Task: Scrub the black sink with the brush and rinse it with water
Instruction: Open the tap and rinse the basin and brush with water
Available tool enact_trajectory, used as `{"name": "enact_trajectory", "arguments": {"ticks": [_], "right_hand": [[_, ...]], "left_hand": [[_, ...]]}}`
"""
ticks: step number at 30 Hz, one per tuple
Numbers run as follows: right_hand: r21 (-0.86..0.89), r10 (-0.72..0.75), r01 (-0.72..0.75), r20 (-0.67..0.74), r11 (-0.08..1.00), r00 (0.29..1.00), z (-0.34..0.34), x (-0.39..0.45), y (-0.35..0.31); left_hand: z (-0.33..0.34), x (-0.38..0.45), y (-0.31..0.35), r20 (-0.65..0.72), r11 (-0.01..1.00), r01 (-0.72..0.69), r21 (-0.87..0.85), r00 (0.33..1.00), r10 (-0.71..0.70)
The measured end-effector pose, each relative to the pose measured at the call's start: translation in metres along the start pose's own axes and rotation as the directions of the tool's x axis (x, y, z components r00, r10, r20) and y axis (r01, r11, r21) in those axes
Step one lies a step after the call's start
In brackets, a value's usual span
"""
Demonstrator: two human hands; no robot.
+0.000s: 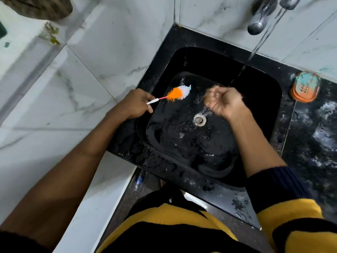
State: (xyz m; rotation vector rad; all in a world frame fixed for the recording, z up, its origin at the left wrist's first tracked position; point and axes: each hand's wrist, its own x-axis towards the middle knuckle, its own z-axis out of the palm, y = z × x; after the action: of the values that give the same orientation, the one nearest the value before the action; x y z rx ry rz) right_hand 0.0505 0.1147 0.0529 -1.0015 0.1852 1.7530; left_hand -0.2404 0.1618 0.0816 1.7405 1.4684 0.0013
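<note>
The black sink [259,84] is wet, with a metal drain [199,120] in its floor. My left hand [135,104] grips the thin handle of a small brush [177,94] with orange and white bristles. The bristles hover over the sink's left inner wall. My right hand [225,102] is cupped over the basin under the water stream [255,50] falling from the tap [259,19]. Water splashes off its fingers toward the drain. That hand holds no object.
An orange soap dish [305,88] with a teal bar sits on the black counter [313,136] right of the sink. White marble tiles cover the wall behind and the ledge on the left. A plastic bottle [139,180] lies on the floor below the counter's front edge.
</note>
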Motion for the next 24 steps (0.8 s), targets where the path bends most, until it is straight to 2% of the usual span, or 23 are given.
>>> {"name": "enact_trajectory", "arguments": {"ticks": [3, 6, 8, 10, 15, 18, 20, 22, 24], "right_hand": [[-0.375, 0.155, -0.141, 0.007, 0.916, 0.988, -0.002, -0.017, 0.042], [-0.665, 0.211, -0.188, -0.047, 0.723, 0.976, -0.010, -0.029, 0.094], [-0.774, 0.282, -0.227, -0.066, 0.591, 0.957, -0.016, -0.035, 0.123], [-0.804, 0.310, -0.244, -0.079, 0.542, 0.948, -0.021, -0.039, 0.135], [-0.790, 0.023, -0.142, -0.160, 0.597, 0.987, -0.037, -0.027, 0.101], [-0.695, -0.031, -0.126, -0.210, 0.708, 0.977, -0.048, -0.017, 0.065], [-0.555, -0.028, -0.105, -0.226, 0.825, 0.974, -0.052, -0.011, 0.040], [-0.321, -0.065, -0.017, -0.242, 0.947, 0.968, -0.053, -0.002, 0.017], [-0.068, -0.113, 0.098, -0.272, 0.993, 0.956, -0.051, 0.007, -0.003]], "left_hand": [[0.002, -0.003, 0.001, 0.014, 1.000, -0.008, 0.007, 1.000, 0.008], [0.004, -0.004, 0.001, 0.016, 1.000, -0.006, 0.006, 1.000, 0.006], [0.005, -0.005, 0.001, 0.019, 1.000, -0.001, 0.006, 1.000, 0.000], [0.005, -0.006, 0.000, 0.023, 1.000, -0.002, 0.008, 1.000, 0.002], [0.005, -0.006, -0.002, 0.023, 1.000, -0.007, 0.015, 1.000, 0.007], [0.005, -0.005, -0.003, 0.016, 1.000, -0.011, 0.011, 1.000, 0.011], [0.005, -0.004, -0.002, 0.014, 1.000, -0.007, 0.003, 1.000, 0.007], [0.005, -0.003, -0.001, 0.016, 1.000, -0.002, 0.002, 1.000, 0.002], [0.007, -0.001, -0.001, 0.014, 1.000, 0.001, -0.001, 1.000, -0.001]]}}
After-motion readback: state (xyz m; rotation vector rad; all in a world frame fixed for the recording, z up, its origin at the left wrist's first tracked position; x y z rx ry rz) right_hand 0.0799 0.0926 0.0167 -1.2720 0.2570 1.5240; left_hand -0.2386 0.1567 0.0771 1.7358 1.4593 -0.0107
